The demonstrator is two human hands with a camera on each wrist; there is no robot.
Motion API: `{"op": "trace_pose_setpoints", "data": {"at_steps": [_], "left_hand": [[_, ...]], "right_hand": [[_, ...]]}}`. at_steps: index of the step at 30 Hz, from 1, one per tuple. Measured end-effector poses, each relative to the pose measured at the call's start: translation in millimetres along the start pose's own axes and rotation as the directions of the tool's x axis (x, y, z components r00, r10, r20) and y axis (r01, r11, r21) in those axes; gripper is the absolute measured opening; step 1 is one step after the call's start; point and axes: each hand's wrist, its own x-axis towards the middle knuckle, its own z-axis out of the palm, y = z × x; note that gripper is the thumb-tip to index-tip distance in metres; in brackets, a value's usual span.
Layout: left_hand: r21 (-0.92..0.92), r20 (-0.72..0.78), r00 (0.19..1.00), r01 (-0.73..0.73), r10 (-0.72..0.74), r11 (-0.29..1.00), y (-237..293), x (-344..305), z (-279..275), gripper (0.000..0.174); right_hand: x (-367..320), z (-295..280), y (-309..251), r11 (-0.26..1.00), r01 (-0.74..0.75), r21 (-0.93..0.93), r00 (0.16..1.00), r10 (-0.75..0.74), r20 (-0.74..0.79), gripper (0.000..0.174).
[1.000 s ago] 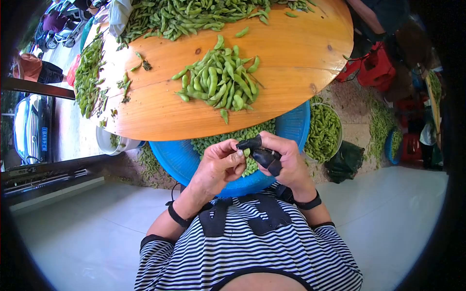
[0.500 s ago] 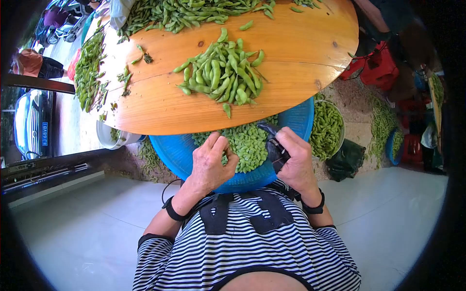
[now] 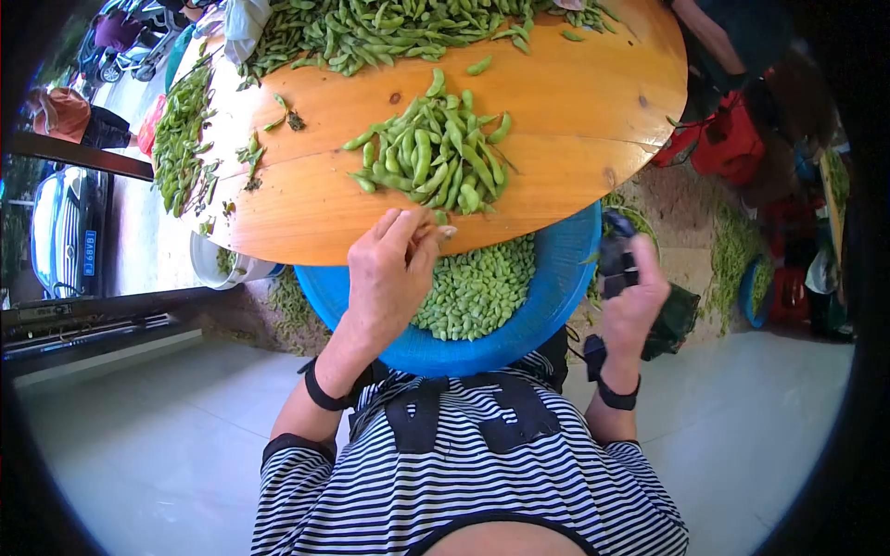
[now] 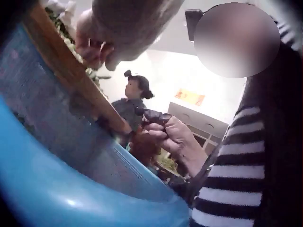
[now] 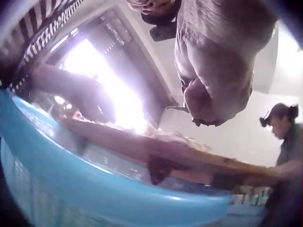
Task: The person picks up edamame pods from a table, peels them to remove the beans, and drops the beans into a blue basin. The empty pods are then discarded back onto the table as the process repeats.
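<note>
At the near edge of a pile of green soybean pods (image 3: 426, 153) on the wooden table (image 3: 575, 130), my left hand (image 3: 389, 264) pinches a soybean pod (image 3: 440, 218) between thumb and finger. My right hand (image 3: 632, 301) is out past the right rim of the blue basket (image 3: 567, 273), its fingers curled. Black covers (image 3: 616, 255) wrap its thumb and a finger. A thin green pod (image 3: 591, 259) sticks out from its fingertips; the right wrist view shows the pod's end (image 5: 177, 108) too. Shelled green beans (image 3: 477, 292) fill the basket's bottom, below both hands.
A larger heap of pods (image 3: 371, 32) covers the table's far side, with stems and pods (image 3: 181, 139) along its left. A white bucket (image 3: 243, 270) stands at the left; a dark green bag (image 3: 679, 322) lies at the right. Another person (image 4: 130, 106) is across the table.
My hands have parted from over the basket. The left moved up to the pod pile and took hold of a pod; the right swung out to the right, beyond the basket's rim.
</note>
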Motion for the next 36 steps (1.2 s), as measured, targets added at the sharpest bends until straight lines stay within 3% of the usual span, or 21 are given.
{"op": "trace_pose_setpoints", "data": {"at_steps": [2,4,6,8,10,13,16,19,21,22,23,24,26,28,30,32,33,35,36], "left_hand": [[0.137,0.014,1.0,-0.015,0.013,0.99,-10,5,6,0.014],[0.173,0.027,1.0,-0.005,0.001,0.985,-9,7,6,0.014],[0.206,0.043,0.999,0.0,-0.009,0.979,-6,8,6,0.014],[0.198,0.01,1.0,0.002,-0.004,0.98,-3,4,4,0.013],[0.176,-0.019,1.0,-0.013,0.016,0.984,-8,-1,5,0.013],[0.156,-0.049,0.999,0.007,0.0,0.988,-15,-2,2,0.014],[0.188,-0.068,0.997,0.059,-0.047,0.98,-25,2,-9,0.014],[0.44,-0.101,0.993,-0.011,0.061,0.898,-53,3,-34,0.012],[0.638,-0.204,0.975,0.064,0.088,0.768,-82,3,-62,0.015],[0.732,-0.247,0.953,0.064,0.177,0.678,-110,5,-83,0.021],[0.841,-0.283,0.947,0.17,0.149,0.514,-111,7,-98,0.02],[0.721,-0.494,0.853,0.293,0.17,0.628,-107,13,-104,0.019],[0.629,-0.465,0.871,0.2,0.158,0.751,-77,20,-106,0.016],[0.456,-0.284,0.944,-0.022,0.169,0.89,-54,26,-81,0.017],[0.319,-0.036,0.957,-0.261,0.287,0.911,-23,29,-44,0.017],[0.19,0.064,0.946,-0.325,0.318,0.927,-1,36,-22,0.018],[0.187,0.06,0.945,-0.326,0.32,0.927,-2,42,-20,0.018],[0.311,-0.041,0.884,-0.432,0.465,0.847,-6,58,-18,0.021],[0.352,-0.128,0.875,-0.399,0.466,0.847,-8,65,-29,0.023]], "right_hand": [[8,-20,14,0.979,-0.045,-0.197,0.993,0.022,-0.115,0.025],[12,-42,23,0.895,-0.103,-0.435,0.99,0.052,-0.127,0.041],[13,-59,40,0.857,-0.158,-0.491,0.987,0.119,-0.108,0.049],[10,-66,59,0.825,-0.083,-0.56,0.993,0.019,-0.119,0.055],[10,-59,43,0.833,-0.082,-0.547,0.992,0.014,-0.127,0.05],[10,-40,31,0.918,0.092,-0.386,0.988,-0.132,-0.077,0.035],[10,-28,18,0.937,0.102,-0.335,0.993,-0.118,-0.028,0.033],[12,-31,14,0.945,0.102,-0.311,0.993,-0.117,-0.03,0.033],[12,-36,20,0.955,0.08,-0.286,0.995,-0.095,-0.039,0.033],[12,-39,25,0.952,0.091,-0.291,0.991,-0.114,-0.064,0.034],[11,-40,28,0.95,0.099,-0.296,0.987,-0.131,-0.092,0.034],[11,-40,30,0.951,0.095,-0.294,0.987,-0.128,-0.097,0.034],[10,-39,31,0.947,0.096,-0.308,0.992,-0.116,-0.049,0.034],[13,-29,25,0.953,0.12,-0.28,0.99,-0.135,-0.035,0.033],[13,-19,12,0.957,0.144,-0.25,0.988,-0.154,-0.023,0.033],[14,-17,-3,0.96,0.181,-0.215,0.983,-0.171,0.062,0.033],[14,-17,-3,0.958,0.19,-0.215,0.981,-0.178,0.073,0.032],[12,-21,-1,0.957,0.164,-0.238,0.986,-0.151,0.072,0.028],[10,-24,1,0.957,0.134,-0.256,0.99,-0.12,0.072,0.024]]}}
